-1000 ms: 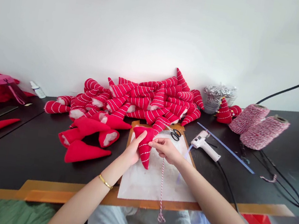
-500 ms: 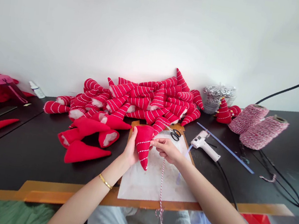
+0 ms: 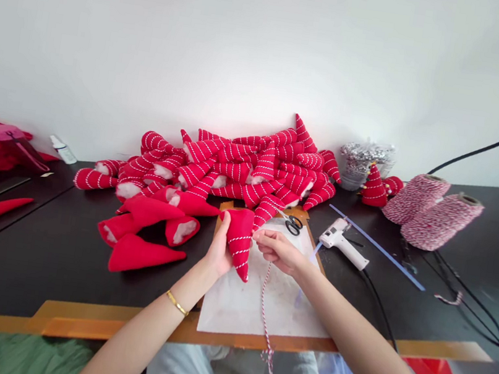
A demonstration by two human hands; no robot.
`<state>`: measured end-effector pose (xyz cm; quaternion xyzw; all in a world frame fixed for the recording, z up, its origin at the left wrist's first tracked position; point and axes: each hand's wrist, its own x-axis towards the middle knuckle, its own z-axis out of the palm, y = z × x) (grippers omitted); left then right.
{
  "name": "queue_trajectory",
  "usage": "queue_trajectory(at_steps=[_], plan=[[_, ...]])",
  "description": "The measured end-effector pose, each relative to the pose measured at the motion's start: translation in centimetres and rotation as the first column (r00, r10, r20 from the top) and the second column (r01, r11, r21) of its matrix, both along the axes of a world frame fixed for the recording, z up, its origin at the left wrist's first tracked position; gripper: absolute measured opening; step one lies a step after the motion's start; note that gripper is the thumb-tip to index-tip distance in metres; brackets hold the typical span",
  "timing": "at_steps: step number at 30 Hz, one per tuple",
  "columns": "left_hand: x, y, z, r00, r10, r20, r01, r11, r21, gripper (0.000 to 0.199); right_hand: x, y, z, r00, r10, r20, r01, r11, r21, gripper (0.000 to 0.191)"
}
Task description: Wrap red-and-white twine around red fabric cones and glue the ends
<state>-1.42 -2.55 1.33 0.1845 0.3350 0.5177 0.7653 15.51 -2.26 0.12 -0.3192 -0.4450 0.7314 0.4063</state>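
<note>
A stuffed red cone (image 3: 239, 235) hangs tip down over the white sheet (image 3: 239, 317), with red-and-white cord wound around its lower part. My left hand (image 3: 221, 248) grips the cone from its left side, thumb near the wide end. Close to the cone's right edge, my right hand (image 3: 275, 248) pinches the red-and-white cord (image 3: 265, 308), whose loose length dangles below across the sheet and over the table edge. Scissors (image 3: 293, 224) with black handles lie just beyond my right hand.
Behind lies a heap of cord-wrapped red cones (image 3: 234, 166); plain red cones (image 3: 145, 255) are at left. To the right are a white glue gun (image 3: 344, 244), a bluish stick (image 3: 376, 246), two cord spools (image 3: 441, 221) and a tinsel-filled container (image 3: 360, 163).
The cone has turned slightly in my left hand, its tip shifting a little right. The dangling cord has swung left near its upper end.
</note>
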Motion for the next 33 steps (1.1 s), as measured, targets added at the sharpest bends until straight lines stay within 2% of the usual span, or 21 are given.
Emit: queue_trajectory(at_steps=[6,11,15,20,24,33], plan=[[0.1,0.7,-0.6,0.988,0.153,-0.015,-0.152,0.986,0.069,0.043,0.7,0.2,0.2,0.996,0.064,0.062,-0.063,0.998,-0.020,0.040],[0.1,0.9,-0.8,0.986,0.163,-0.042,-0.159,0.984,0.077,0.042,0.7,0.3,0.1,0.984,0.069,0.166,-0.071,0.998,0.001,0.042],[0.2,0.4,-0.5,0.995,0.089,-0.050,-0.085,0.993,0.076,0.043,0.5,0.2,0.0,0.992,0.033,0.123,-0.037,0.999,0.030,0.042],[0.3,0.0,-0.1,0.998,-0.041,-0.053,0.043,0.998,0.037,0.055,0.1,0.0,-0.1,0.996,0.042,0.077,-0.043,0.999,0.003,0.044],[0.3,-0.1,0.0,0.998,-0.054,-0.028,0.055,0.998,0.025,0.058,-0.1,0.0,-0.2,0.998,0.005,0.057,-0.005,1.000,-0.005,0.043],[0.1,-0.1,-0.3,0.996,-0.081,0.037,0.080,0.996,0.030,0.071,-0.2,-0.2,-0.1,0.999,0.036,0.022,-0.034,0.996,-0.078,0.046]])
